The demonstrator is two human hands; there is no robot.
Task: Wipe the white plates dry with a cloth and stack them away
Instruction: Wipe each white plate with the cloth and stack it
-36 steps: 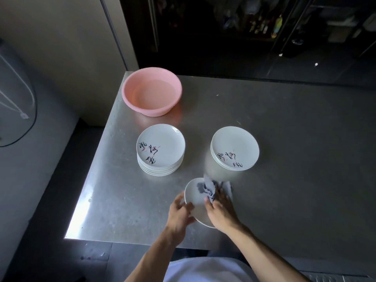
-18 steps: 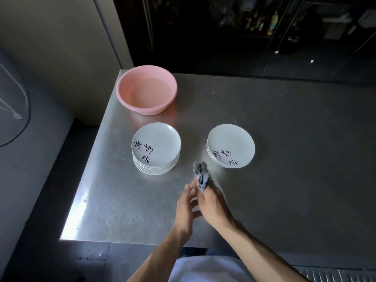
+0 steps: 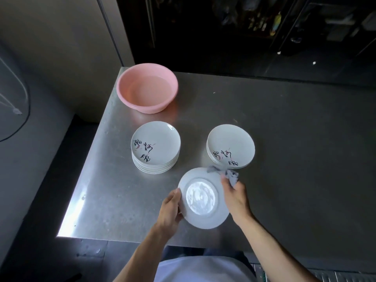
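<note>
Altogether two plate stacks (image 3: 155, 148) (image 3: 231, 148), one held plate (image 3: 203, 198).

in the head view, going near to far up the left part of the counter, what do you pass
Left hand gripping the held plate → taller plate stack → pink basin at the far corner of the counter.

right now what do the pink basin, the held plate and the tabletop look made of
Pink basin: likely plastic, matte, evenly coloured. Held plate: probably glazed ceramic, or melamine; its base ring shines. Tabletop: brushed metal by its dull streaky glare.
</note>
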